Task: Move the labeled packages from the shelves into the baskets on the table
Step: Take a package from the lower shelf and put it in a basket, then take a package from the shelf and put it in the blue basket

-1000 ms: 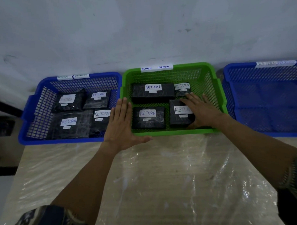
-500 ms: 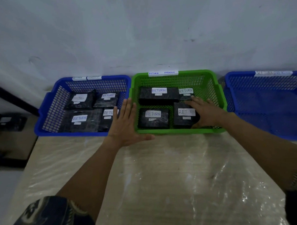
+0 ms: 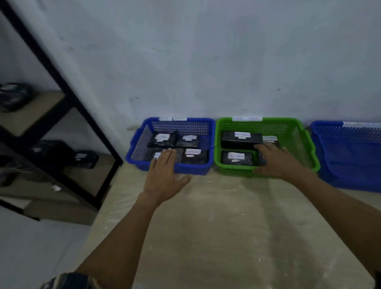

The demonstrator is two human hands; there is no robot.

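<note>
Both hands are flat and gripping nothing. The left hand (image 3: 164, 177) hangs over the front rim of the left blue basket (image 3: 194, 169), and the right hand (image 3: 276, 160) lies across the front right corner of the green basket (image 3: 236, 172), among the packages (image 3: 241, 140) in it. The shelf (image 3: 33, 117) off the left edge of the table (image 3: 220, 229) holds more. They look like light, stiff blocks in slick black wrap, so I'd pinch across the narrow sides, not the label.

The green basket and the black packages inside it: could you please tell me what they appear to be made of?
The green basket looks like moulded plastic: uniform colour, perforated lattice walls. The black packages seem wrapped in slightly shiny plastic film, with white paper-like labels; contents unseen.
</note>
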